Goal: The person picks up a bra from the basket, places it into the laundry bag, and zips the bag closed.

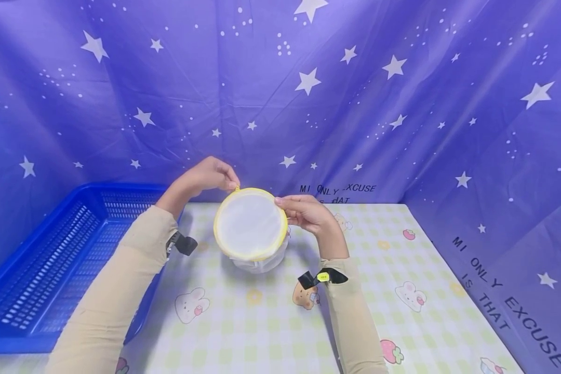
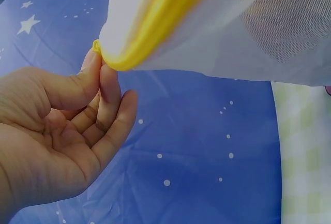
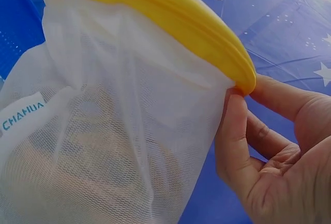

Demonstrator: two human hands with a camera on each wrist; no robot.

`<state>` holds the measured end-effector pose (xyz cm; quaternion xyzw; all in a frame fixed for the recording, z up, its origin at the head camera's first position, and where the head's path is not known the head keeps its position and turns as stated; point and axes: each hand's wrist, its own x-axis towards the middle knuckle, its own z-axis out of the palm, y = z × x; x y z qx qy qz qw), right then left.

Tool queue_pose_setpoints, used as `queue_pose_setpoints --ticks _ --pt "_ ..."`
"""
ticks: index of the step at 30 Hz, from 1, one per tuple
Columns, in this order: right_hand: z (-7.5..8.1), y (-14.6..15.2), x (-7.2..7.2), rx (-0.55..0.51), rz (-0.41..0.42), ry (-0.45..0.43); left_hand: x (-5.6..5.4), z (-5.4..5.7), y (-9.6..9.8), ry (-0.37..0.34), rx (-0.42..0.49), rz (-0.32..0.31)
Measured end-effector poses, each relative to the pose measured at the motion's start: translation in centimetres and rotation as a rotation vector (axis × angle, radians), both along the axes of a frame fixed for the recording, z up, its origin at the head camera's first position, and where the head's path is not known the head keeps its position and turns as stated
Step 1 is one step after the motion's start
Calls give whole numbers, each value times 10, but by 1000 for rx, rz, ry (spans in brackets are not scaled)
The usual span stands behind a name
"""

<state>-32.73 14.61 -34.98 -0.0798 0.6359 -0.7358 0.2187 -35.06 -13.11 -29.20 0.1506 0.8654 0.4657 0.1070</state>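
A round white mesh laundry bag with a yellow rim is held tilted over the table, its flat white top facing me. At the rim's far left edge, my left hand pinches a small yellow tab between thumb and forefinger. My right hand grips the yellow rim on the right, thumb on top and fingers beneath. Through the mesh in the right wrist view, brownish contents show faintly; their kind cannot be made out. A white label reading "CHAHUA" hangs on the bag's side.
To the left stands a blue plastic basket with perforated walls, partly behind my left forearm. A checked green and white tablecloth with cartoon prints covers the table. Purple star-printed curtains hang behind and on the right.
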Motion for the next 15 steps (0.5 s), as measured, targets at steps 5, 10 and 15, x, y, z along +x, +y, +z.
queue_pose_setpoints --ticks 5,10,15 --pt "0 -1 0 20 10 13 0 1 1 -7 10 -3" --pt "3 1 2 15 26 21 0 2 0 -15 -3 13" --pt "2 2 2 -9 23 4 0 3 -2 -22 -13 24"
